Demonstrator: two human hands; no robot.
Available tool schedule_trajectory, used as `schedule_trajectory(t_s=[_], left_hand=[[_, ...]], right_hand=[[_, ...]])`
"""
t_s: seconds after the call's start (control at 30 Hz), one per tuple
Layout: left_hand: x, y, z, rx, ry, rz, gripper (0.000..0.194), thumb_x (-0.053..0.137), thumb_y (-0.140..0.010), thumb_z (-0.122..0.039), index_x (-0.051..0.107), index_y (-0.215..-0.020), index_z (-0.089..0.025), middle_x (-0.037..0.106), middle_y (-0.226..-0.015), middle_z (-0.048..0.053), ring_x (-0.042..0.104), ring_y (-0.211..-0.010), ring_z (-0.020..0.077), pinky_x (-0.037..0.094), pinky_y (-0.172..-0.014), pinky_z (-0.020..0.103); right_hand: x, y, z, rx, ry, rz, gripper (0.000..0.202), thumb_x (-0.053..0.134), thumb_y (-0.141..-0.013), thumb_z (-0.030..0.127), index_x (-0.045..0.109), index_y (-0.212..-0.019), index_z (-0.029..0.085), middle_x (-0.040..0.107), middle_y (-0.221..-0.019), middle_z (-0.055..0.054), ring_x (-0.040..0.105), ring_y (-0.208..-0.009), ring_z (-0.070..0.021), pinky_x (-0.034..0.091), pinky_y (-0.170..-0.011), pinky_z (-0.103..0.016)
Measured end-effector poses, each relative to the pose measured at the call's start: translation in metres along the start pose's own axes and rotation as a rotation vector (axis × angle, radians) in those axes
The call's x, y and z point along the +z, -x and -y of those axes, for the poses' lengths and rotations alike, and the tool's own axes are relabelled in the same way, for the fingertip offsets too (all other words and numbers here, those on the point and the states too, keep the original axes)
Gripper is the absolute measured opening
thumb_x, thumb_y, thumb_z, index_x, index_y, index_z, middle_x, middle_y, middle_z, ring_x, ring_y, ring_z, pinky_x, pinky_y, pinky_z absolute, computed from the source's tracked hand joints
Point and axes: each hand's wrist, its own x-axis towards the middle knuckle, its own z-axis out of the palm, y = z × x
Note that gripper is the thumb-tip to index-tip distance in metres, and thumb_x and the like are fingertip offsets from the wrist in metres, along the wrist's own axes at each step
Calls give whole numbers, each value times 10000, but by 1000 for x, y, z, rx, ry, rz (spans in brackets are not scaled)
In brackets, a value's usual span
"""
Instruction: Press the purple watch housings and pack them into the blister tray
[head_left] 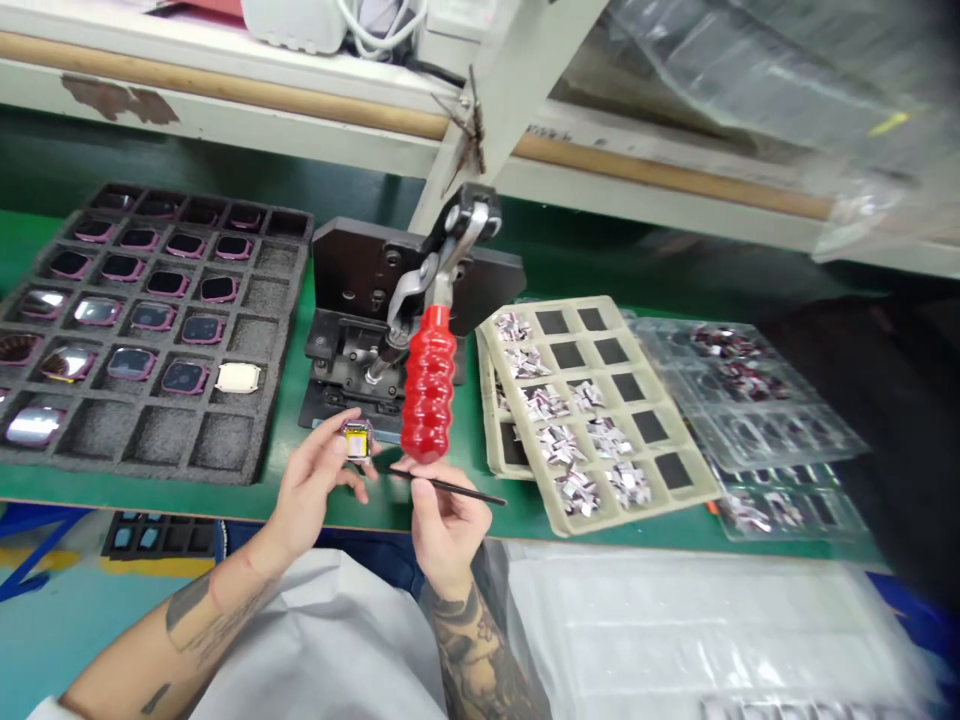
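Observation:
Between the thumb and fingers of my left hand (319,470) is a small smartwatch case (358,441), its open side up with a yellow and silver inside showing. My right hand (448,525) grips thin black tweezers (457,488), which lie nearly level, the left end close to the watch case. I cannot tell whether they touch it. Just above both hands stands a black toggle clamp press with a red ribbed handle (429,385). The handle hangs down over the fingers of my right hand. Under the clamp is a dark metal fixture (352,365).
At left, a grey foam tray (292,290) holds rows of purple-edged watches and one white piece (238,377). To the right, a beige tray (622,320) carries small silvery parts in its compartments. Clear plastic trays (795,440) lie beyond it. A shelf post (517,70) rises behind the clamp.

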Motion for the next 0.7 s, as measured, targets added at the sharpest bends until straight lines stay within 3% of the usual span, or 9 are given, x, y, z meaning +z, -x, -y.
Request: schedule_trajectory(t_s=[0.13,0.17,0.23,0.3,0.33,0.43,0.5,0.6,0.7], left_hand=[[-5,-1,-1,-33,-70,8,594,833,-993,-475,669,-1459,-144,815,-991,117,742,-734,202,615,-573,298],[-5,0,0,-15,-121,8,589,837,-993,-458,667,-1463,-146,814,-969,106,729,-713,187,606,-580,287],[-5,3,4,33,-216,17,550,822,-1010,-448,671,-1450,-155,820,-992,105,711,-695,162,601,-612,279],[-4,7,8,78,-284,17,487,789,-1039,-448,665,-1424,-176,826,-1057,109,710,-704,151,610,-653,281],[-4,9,9,97,-306,18,451,773,-1052,-446,658,-1404,-188,827,-1079,107,715,-715,150,615,-672,284],[-6,13,13,128,-346,40,334,747,-1075,-430,645,-1304,-210,825,-1126,103,726,-745,154,623,-713,292],[-9,15,14,128,-374,62,289,744,-1079,-418,644,-1256,-213,820,-1167,110,733,-772,160,625,-736,297],[-14,16,16,130,-419,88,285,735,-1081,-422,656,-1260,-215,813,-1187,112,745,-814,174,626,-751,296],[-22,16,19,155,-490,129,306,741,-1071,-442,691,-1269,-214,810,-1130,94,755,-842,188,624,-752,286]], right_hand=[[-31,-29,35,26,-163,266,157,676,-1091,381,729,-1012,256,734,-763,-27,684,-697,-214,576,-681,-391],[-40,-40,43,-40,-87,212,140,688,-1087,368,738,-1016,258,735,-775,-27,683,-706,-214,573,-692,-393],[-54,-58,53,-278,232,-110,58,724,-1064,267,781,-1076,271,767,-902,-43,721,-833,-227,584,-791,-415],[-61,-69,53,-489,610,-299,212,731,-1042,163,798,-1196,292,784,-1046,-58,732,-960,-237,580,-873,-424],[-62,-69,50,-538,781,-224,268,721,-1043,142,789,-1253,293,787,-1081,-65,728,-975,-240,576,-879,-427],[-57,-60,39,-499,1193,341,266,626,-1096,157,761,-1313,232,783,-1015,-81,694,-913,-248,556,-826,-436],[-54,-54,37,-452,1373,577,251,587,-1112,168,757,-1296,184,761,-960,-82,665,-892,-253,536,-817,-439],[-64,-65,48,-381,1422,612,289,546,-1125,172,733,-1346,177,754,-1011,-84,655,-918,-242,515,-831,-407],[-93,-100,69,-239,1469,372,301,482,-1148,198,762,-1258,181,747,-1067,-105,662,-990,-244,504,-900,-385]])
